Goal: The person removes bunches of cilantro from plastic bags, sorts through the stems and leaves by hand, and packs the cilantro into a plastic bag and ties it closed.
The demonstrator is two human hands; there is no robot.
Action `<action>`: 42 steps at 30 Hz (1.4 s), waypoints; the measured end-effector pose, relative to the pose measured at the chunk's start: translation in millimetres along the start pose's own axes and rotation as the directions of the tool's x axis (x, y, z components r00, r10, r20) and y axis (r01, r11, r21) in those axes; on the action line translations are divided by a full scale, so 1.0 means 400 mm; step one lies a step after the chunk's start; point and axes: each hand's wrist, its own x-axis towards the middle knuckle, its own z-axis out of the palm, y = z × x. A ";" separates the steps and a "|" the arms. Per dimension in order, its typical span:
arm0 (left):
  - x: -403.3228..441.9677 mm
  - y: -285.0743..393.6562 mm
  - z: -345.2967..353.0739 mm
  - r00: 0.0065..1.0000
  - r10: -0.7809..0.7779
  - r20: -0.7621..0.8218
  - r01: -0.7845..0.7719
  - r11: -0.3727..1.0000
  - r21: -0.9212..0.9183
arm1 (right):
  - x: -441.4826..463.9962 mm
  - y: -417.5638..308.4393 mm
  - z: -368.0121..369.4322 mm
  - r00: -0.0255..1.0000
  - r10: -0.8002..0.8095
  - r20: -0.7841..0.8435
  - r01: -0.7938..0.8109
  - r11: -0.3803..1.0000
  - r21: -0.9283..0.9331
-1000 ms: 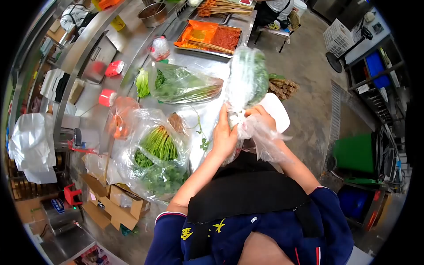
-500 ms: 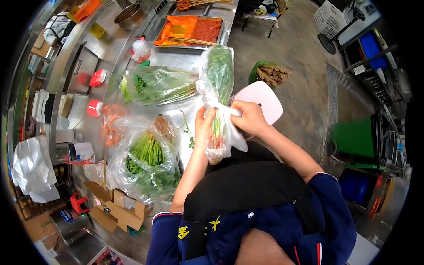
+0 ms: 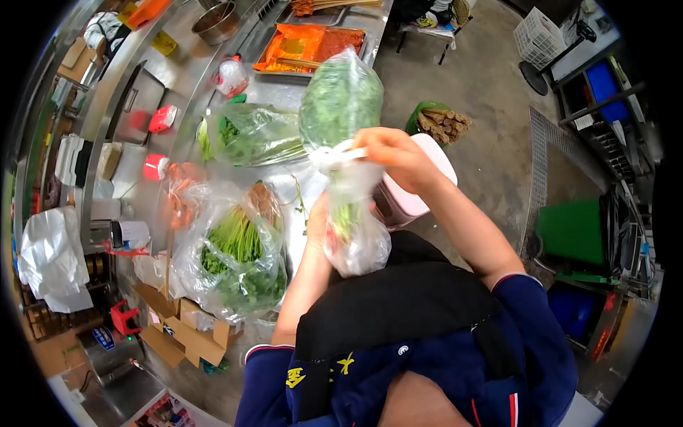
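Note:
A clear plastic bag of leafy greens [image 3: 340, 107] stands raised in front of me, leaves up and reddish root ends down. A twisted white plastic band cinches it around the middle. My right hand [image 3: 400, 158] pinches the white plastic at this band, fingers closed. Lower down, my left hand [image 3: 318, 219] grips the stem part from the left, its fingers mostly hidden behind the bag. On the steel table to the left lie another bag of greens [image 3: 260, 135] and an opened bag of long-stemmed greens [image 3: 238, 245]. A loose sprig [image 3: 299, 196] lies near my left hand.
A tray of orange-red food [image 3: 341, 43] sits at the table's far end, near a metal pot [image 3: 215, 25]. Beside the table stands a pink bin [image 3: 413, 188]. A green bag of brown sticks [image 3: 442, 122] and a cardboard box [image 3: 186, 334] are lower down.
My right hand has moved up and pulled at the white plastic. The bag's leafy top now looks wider and turned. My left hand has slid lower, behind the stems.

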 end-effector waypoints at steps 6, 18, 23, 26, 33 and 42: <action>-0.011 0.038 -0.032 0.977 0.016 -0.211 0.104 0.831 0.546 | 0.075 0.089 0.021 0.971 0.102 0.216 0.047 0.806 -0.590; -0.033 0.003 -0.397 0.781 0.183 -0.597 -0.066 0.975 0.212 | 0.149 -0.015 0.125 0.967 0.035 0.251 -0.043 0.999 0.027; -0.084 0.042 -0.185 0.741 0.660 -0.124 -0.392 0.574 0.719 | 0.152 0.102 0.133 0.955 0.263 0.137 -0.261 0.965 -0.034; -0.020 0.036 -0.158 0.767 0.642 0.011 -0.262 0.297 0.918 | 0.130 0.149 0.146 0.934 0.182 0.308 -0.106 0.963 -0.247; -0.063 0.068 -0.196 0.875 0.399 -0.276 -0.335 0.908 0.249 | 0.106 0.275 0.020 0.742 0.664 -0.095 -0.639 0.656 -0.402; -0.111 -0.007 -0.264 0.793 0.419 -0.441 -0.448 0.893 0.043 | 0.037 0.485 0.073 0.794 0.552 -0.256 -0.580 0.813 -0.048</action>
